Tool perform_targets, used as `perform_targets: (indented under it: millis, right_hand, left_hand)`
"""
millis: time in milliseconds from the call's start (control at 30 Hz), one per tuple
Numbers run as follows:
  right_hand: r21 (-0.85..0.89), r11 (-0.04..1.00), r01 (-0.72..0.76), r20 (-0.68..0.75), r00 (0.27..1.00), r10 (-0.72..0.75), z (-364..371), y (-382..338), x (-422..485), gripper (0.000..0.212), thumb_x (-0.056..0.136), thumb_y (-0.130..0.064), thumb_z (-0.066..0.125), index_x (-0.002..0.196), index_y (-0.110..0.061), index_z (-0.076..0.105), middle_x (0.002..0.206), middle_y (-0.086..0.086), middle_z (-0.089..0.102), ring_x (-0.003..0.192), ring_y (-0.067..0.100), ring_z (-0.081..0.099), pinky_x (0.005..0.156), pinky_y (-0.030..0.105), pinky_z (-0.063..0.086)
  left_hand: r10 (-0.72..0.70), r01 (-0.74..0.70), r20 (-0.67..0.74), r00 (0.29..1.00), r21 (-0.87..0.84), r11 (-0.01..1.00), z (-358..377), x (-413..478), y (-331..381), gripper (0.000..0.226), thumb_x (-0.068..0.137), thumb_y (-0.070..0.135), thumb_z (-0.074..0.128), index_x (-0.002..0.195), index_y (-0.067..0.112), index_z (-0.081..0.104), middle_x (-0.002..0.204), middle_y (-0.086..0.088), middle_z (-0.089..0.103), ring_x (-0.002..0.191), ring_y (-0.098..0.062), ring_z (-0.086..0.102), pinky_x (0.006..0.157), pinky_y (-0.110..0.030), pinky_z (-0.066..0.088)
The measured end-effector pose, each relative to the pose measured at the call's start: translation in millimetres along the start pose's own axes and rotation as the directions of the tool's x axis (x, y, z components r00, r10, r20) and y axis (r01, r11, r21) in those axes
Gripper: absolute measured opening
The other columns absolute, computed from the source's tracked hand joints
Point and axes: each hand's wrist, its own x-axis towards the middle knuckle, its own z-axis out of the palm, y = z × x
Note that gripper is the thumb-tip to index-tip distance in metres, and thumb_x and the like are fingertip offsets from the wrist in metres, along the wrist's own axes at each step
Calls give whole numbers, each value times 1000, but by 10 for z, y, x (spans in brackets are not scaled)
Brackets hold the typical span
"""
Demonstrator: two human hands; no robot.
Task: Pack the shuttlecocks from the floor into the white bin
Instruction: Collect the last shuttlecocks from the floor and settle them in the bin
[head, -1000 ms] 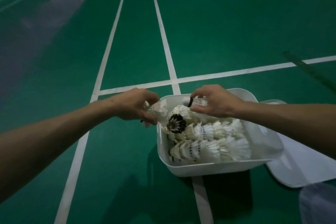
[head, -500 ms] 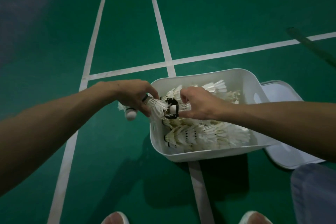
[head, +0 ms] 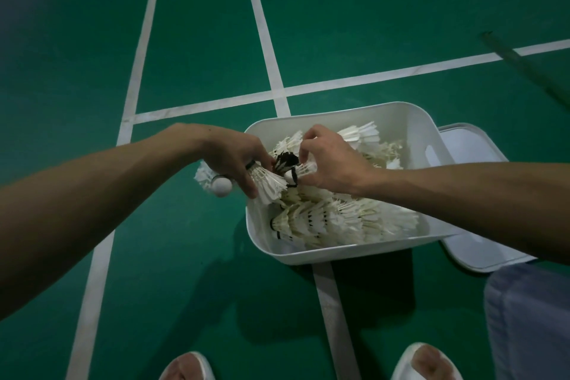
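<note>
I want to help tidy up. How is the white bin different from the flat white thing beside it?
The bin is deep with tall walls; the lid is flat. The bin holds many shuttlecocks; the lid's visible part is bare. The left hand and right hand work over the bin; neither touches the lid. Both are white, round-cornered, and lie on the floor.

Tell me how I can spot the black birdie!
Look at the white bin on the green floor, full of shuttlecocks. Near its left wall, between the left hand and the right hand, sits the black shuttlecock. Every other one is white.
</note>
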Motion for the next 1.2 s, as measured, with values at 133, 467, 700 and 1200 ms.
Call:
perform_targets:
  millis: [133, 467, 700, 1200]
  right_hand:
    - [-5, 1000, -6, 52, 999, 7, 17, 60, -41, 33, 76, -28, 79, 103, -19, 62, 121, -2, 44, 113, 13, 43, 89, 18, 32]
    - [-11, 1000, -8, 98, 995, 9, -25, 123, -109, 46, 79, -20, 76, 121, -19, 55, 124, -1, 41, 100, 11, 48, 80, 21, 39]
    - [-96, 993, -65, -31, 998, 62, -42, 152, -107, 44, 76, -39, 78, 114, -26, 58, 123, -2, 57, 120, 18, 44, 103, 37, 36]
    - [168, 986, -12, 108, 994, -7, 64, 233, -52, 74, 65, -31, 87, 130, -21, 54, 133, -4, 40, 93, 5, 55, 79, 19, 53]
  left_hand:
    - [25, -25, 2, 1000, -5, 1000, 24, 48, 51, 34, 76, 30, 77, 108, 25, 65, 115, 3, 66, 95, -16, 64, 88, -36, 49]
    - [37, -38, -10, 999, -15, 999, 30, 95, 55, 37, 76, 30, 77, 110, 22, 64, 113, 2, 66, 96, -15, 63, 89, -36, 48]
    - [52, -53, -25, 998, -18, 998, 25, 68, 65, 35, 77, 30, 76, 109, 21, 64, 108, 2, 67, 90, -15, 63, 84, -36, 50]
    - [94, -100, -65, 993, -90, 991, 74, 81, 105, 47, 78, 31, 75, 122, 25, 57, 113, 10, 62, 98, -8, 59, 89, -31, 47]
